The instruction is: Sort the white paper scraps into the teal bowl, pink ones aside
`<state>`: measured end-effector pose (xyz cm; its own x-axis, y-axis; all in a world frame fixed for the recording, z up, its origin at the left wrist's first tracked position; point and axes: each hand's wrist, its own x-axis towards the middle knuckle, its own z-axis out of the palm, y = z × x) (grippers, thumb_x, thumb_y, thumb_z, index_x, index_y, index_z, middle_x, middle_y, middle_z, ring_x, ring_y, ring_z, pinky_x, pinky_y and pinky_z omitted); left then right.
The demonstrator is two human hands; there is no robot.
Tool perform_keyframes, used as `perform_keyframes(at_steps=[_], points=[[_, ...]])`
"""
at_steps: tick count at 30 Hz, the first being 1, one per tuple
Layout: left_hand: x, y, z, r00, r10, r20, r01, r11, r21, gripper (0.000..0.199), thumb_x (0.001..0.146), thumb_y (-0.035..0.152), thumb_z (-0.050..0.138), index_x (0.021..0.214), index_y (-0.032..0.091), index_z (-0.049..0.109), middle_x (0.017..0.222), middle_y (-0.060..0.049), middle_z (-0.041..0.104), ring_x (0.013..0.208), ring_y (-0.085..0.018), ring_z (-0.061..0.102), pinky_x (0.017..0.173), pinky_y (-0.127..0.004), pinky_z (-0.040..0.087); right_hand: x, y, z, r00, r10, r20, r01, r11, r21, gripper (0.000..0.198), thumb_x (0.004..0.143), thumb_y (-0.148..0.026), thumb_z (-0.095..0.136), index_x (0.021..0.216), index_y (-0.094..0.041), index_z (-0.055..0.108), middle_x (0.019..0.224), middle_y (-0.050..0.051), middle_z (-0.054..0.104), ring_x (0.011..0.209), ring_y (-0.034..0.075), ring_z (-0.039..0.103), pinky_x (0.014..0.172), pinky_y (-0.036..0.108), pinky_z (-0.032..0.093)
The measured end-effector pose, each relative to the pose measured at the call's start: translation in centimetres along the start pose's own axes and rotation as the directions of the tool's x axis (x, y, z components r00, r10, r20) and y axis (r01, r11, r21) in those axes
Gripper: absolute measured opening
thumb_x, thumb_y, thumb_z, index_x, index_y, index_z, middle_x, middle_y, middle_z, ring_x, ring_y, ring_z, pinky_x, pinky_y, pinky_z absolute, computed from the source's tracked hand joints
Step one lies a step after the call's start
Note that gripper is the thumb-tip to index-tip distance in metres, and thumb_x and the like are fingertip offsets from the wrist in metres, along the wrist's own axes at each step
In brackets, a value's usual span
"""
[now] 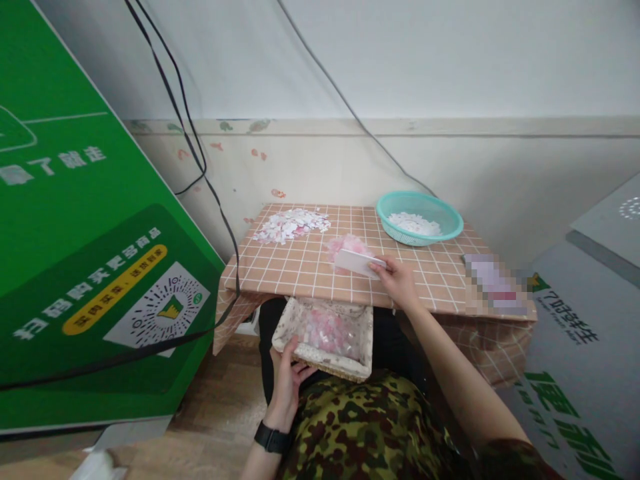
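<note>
My left hand (291, 377) grips the near left corner of a cloth-lined basket (356, 357), which is tilted at the table's front edge above my lap. Small clear and pink pieces (327, 331) lie inside it. In my right hand (397, 279) is a flat white card (353, 261), pinched at its right end and held low over the table. Just behind the card, a small pink translucent heap (349, 245) rests on the checked tablecloth (295, 277). Whether the card touches the heap or the cloth, I cannot tell.
A pile of white and pink scraps (293, 225) lies at the table's back left. At the back right stands a turquoise plastic basket (420, 230) with white pieces inside. A blurred flat item (495, 283) lies at the right edge. A green panel (100, 267) and hanging black cables (187, 127) are at left.
</note>
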<state>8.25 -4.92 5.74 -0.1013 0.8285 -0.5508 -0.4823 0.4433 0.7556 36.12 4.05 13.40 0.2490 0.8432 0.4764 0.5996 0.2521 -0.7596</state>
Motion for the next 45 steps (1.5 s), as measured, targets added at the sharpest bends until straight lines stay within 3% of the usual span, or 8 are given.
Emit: perform_keyframes(at_steps=[3, 8, 12, 19, 25, 29, 34, 45], points=[[0.0, -0.1, -0.2, 0.999, 0.011, 0.033, -0.011, 1.0, -0.004, 0.051, 0.072, 0.043, 0.064, 0.116, 0.029, 0.04, 0.105, -0.008, 0.059, 0.073, -0.022, 0.067, 0.068, -0.048, 0.054, 0.4, -0.7, 0.8, 0.997, -0.044, 0.063, 0.042, 0.999, 0.031, 0.031, 0.081, -0.045, 0.056, 0.095, -0.021, 0.069, 0.088, 0.005, 0.071, 0.076, 0.021, 0.064, 0.066, 0.031, 0.048], [0.3, 0.0, -0.7, 0.999, 0.016, 0.033, -0.016, 1.0, -0.003, 0.05, 0.071, 0.043, 0.065, 0.111, 0.031, 0.038, 0.11, -0.008, 0.058, 0.074, -0.024, 0.067, 0.071, -0.053, 0.053, -0.2, -1.0, -1.7, 0.999, 0.018, -0.046, -0.023, 0.994, -0.108, 0.034, 0.081, -0.048, 0.055, 0.089, -0.018, 0.071, 0.072, 0.005, 0.069, 0.063, 0.019, 0.061, 0.056, 0.028, 0.043], [0.2, 0.5, -0.8, 1.0, 0.017, 0.014, -0.017, 1.0, 0.001, 0.049, 0.071, 0.042, 0.065, 0.111, 0.031, 0.039, 0.106, -0.007, 0.058, 0.072, -0.023, 0.067, 0.071, -0.053, 0.053, -0.9, -1.1, -2.3, 1.0, 0.012, -0.013, -0.014, 0.984, -0.178, 0.034, 0.082, -0.046, 0.054, 0.09, -0.017, 0.071, 0.071, 0.005, 0.069, 0.06, 0.018, 0.06, 0.055, 0.027, 0.041], [-0.8, 1.9, -0.4, 1.0, 0.014, -0.011, -0.014, 1.0, 0.008, 0.049, 0.072, 0.04, 0.065, 0.112, 0.03, 0.039, 0.102, -0.006, 0.059, 0.069, -0.021, 0.067, 0.07, -0.052, 0.053, -0.7, -1.7, 1.3, 0.995, -0.063, 0.073, 0.066, 0.997, -0.033, 0.03, 0.084, -0.043, 0.053, 0.09, -0.019, 0.07, 0.077, 0.004, 0.07, 0.067, 0.019, 0.062, 0.06, 0.028, 0.043], [-0.1, 1.8, -0.8, 0.998, 0.032, -0.055, -0.031, 0.999, 0.011, 0.049, 0.072, 0.04, 0.065, 0.112, 0.03, 0.039, 0.104, -0.007, 0.059, 0.065, -0.022, 0.067, 0.067, -0.053, 0.053, -1.5, -1.7, 0.2, 1.0, -0.01, 0.03, 0.012, 0.996, -0.088, 0.032, 0.083, -0.045, 0.054, 0.089, -0.019, 0.07, 0.068, 0.003, 0.067, 0.059, 0.017, 0.059, 0.053, 0.027, 0.04], [0.3, 2.0, -1.2, 0.999, 0.038, -0.026, -0.038, 0.999, -0.002, 0.05, 0.072, 0.041, 0.064, 0.113, 0.03, 0.039, 0.104, -0.008, 0.06, 0.069, -0.023, 0.067, 0.069, -0.053, 0.053, -1.8, -2.3, 0.0, 0.99, -0.035, 0.139, 0.039, 0.999, -0.022, 0.029, 0.084, -0.044, 0.054, 0.086, -0.019, 0.07, 0.07, 0.002, 0.067, 0.062, 0.017, 0.059, 0.054, 0.027, 0.041], [-0.2, 3.0, -1.1, 1.0, 0.005, -0.013, -0.005, 1.0, -0.004, 0.048, 0.074, 0.041, 0.063, 0.114, 0.03, 0.039, 0.098, -0.006, 0.061, 0.069, -0.022, 0.066, 0.07, -0.052, 0.052, -1.8, -3.0, 0.8, 0.992, -0.041, 0.116, 0.047, 0.998, -0.049, 0.027, 0.085, -0.041, 0.054, 0.087, -0.019, 0.069, 0.072, 0.003, 0.068, 0.063, 0.018, 0.06, 0.056, 0.027, 0.041], [-0.1, 3.5, -0.8, 0.999, -0.005, -0.034, 0.006, 1.0, 0.008, 0.05, 0.073, 0.04, 0.063, 0.116, 0.031, 0.038, 0.095, -0.005, 0.061, 0.067, -0.021, 0.066, 0.069, -0.05, 0.053, -3.6, -5.3, 1.3, 0.952, -0.099, 0.291, 0.067, 0.991, 0.118, 0.023, 0.084, -0.039, 0.055, 0.087, -0.022, 0.07, 0.08, 0.002, 0.07, 0.07, 0.017, 0.063, 0.062, 0.027, 0.047]])
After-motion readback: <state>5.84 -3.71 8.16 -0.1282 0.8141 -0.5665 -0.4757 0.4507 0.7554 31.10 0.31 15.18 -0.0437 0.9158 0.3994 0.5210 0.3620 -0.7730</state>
